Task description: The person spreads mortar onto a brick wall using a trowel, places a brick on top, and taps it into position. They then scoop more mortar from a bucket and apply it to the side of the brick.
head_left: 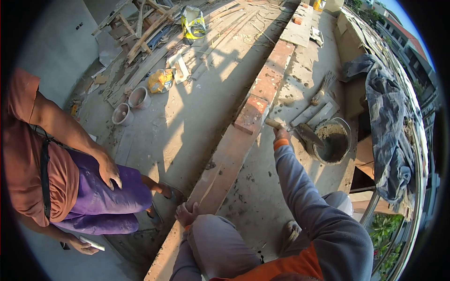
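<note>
My right hand (281, 132) is closed around a trowel. Its wooden handle end (272, 122) points at a red brick (251, 114), while the dirty blade (311, 135) extends back toward the mortar bucket (347, 139). That brick sits on a long, low brick wall (228, 152) running away from me, with a strip of grey mortar along its right side. Near my knee, my left hand (187, 215) rests on the wall's left edge with fingers laid over it, holding nothing I can see.
A co-worker (42, 164) stands at left, a flat white object (92, 243) in one hand. Two pots (123, 115), a yellow bag (160, 81) and scrap wood (140, 28) lie beyond. At right are a brush (323, 88), planks (318, 114) and a dark tarp (386, 126) over the railing.
</note>
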